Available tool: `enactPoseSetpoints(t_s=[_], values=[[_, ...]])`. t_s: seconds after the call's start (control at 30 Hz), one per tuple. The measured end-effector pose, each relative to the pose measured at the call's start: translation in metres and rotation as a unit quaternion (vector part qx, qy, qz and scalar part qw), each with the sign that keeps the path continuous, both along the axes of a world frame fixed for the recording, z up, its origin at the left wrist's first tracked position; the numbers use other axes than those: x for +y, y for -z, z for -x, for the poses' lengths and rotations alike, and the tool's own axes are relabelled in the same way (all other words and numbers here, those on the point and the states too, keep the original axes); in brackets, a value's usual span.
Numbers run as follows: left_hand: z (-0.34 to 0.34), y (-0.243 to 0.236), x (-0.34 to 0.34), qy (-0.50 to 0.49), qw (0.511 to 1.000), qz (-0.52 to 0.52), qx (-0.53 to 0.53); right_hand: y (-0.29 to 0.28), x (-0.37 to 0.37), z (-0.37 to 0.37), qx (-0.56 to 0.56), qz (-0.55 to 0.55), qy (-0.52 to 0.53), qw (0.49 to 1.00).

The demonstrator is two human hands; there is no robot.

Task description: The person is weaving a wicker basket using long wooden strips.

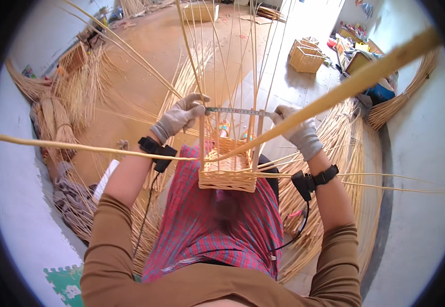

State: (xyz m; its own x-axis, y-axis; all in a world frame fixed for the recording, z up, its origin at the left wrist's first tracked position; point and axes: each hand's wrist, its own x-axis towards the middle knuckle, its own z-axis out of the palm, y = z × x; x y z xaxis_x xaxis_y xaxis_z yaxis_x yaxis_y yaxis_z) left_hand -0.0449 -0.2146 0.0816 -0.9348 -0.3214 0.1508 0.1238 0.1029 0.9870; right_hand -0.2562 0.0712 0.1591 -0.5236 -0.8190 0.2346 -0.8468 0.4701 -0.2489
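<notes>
A half-woven rattan basket (227,179) rests on my lap over a red checked cloth (181,220), with long stakes rising from its sides. A tape measure (235,110) stretches across the stakes above the woven part. My gloved left hand (184,114) pinches its left end beside the left upright stakes. My gloved right hand (294,128) is closed on the tape's other end at the right, partly behind a long thick rattan rod (361,79) that crosses diagonally toward the upper right. Another long rod (79,147) runs out to the left from the basket.
Bundles of rattan (53,117) lie along the left wall, and loose strands (335,215) spread on the floor to my right. Finished baskets (306,57) stand ahead at right, near a cluttered bench (355,64). A yellow container (199,14) sits at the back.
</notes>
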Motion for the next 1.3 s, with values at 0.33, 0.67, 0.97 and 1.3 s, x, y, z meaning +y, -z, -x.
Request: enactPoseSetpoints(t_s=[0.33, 0.67, 0.97, 1.3], values=[[-0.008, -0.013, 0.003, 0.002, 0.999, 0.031, -0.023, 0.022, 0.010, 0.014, 0.009, 0.081, -0.052, 0.995], [-0.001, 0.001, 0.000, -0.028, 0.999, -0.034, -0.019, 0.025, 0.004, 0.011, -0.035, 0.109, -0.136, 0.984], [-0.003, 0.006, -0.007, -0.007, 0.999, -0.042, -0.005, 0.020, 0.001, 0.013, -0.070, 0.091, -0.220, 0.969], [-0.114, 0.079, 0.059, -0.140, 0.967, -0.053, -0.204, 0.077, 0.077, -0.118, -0.200, 0.033, -0.163, 0.966]])
